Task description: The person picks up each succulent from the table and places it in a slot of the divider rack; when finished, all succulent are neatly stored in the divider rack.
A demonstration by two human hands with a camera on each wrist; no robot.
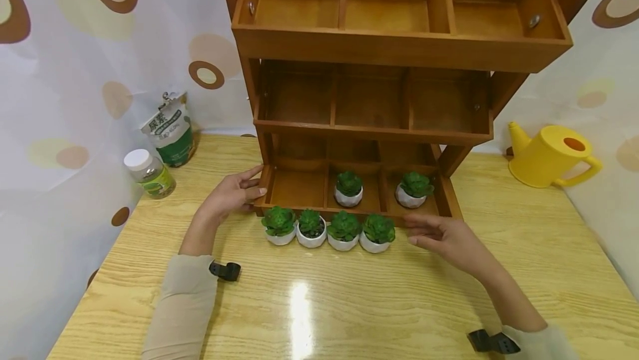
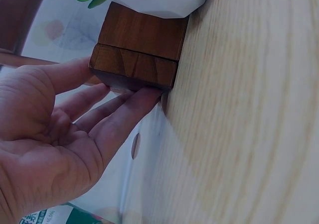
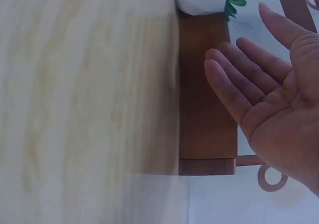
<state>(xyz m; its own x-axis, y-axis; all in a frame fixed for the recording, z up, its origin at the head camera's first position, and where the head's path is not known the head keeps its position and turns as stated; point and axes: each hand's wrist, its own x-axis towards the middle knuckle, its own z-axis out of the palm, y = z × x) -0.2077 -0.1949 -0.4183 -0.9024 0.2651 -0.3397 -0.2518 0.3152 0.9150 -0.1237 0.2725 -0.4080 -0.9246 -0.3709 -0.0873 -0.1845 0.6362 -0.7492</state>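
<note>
Wearing beige sleeves (image 1: 187,299) with black wrist straps (image 1: 227,271), and reaching forward over a glossy wood-grain table (image 1: 359,304). Stretching the right hand (image 1: 449,241) toward the front board of the bottom tray (image 1: 297,189), near its right end, with the fingers loosely extended, slightly bent, and the thumb well apart from them. Leaving contact between those fingertips and the board impossible to tell. Touching the left end of the same tray with the left hand (image 1: 227,196), spreading the thumb to the front upper corner and laying the nearly straight fingers, slightly apart, against the side.

Seeing four potted succulents (image 1: 343,231) in white faceted pots, standing in a tight row on the table, just in front of the tray's left and middle parts. Looking past them to the three-tier wooden planter shelf (image 1: 394,46), standing upright, and to two more succulents inside its bottom tray: one in the middle compartment (image 1: 348,189), one in the right compartment (image 1: 413,191).

Noticing, beyond the left hand, a white-capped bottle (image 1: 150,174) just beside a clipped green-and-white urea bag (image 1: 172,132). Finding a yellow watering can (image 1: 546,155) at the far right, before a circle-patterned wall covering (image 1: 65,99).
</note>
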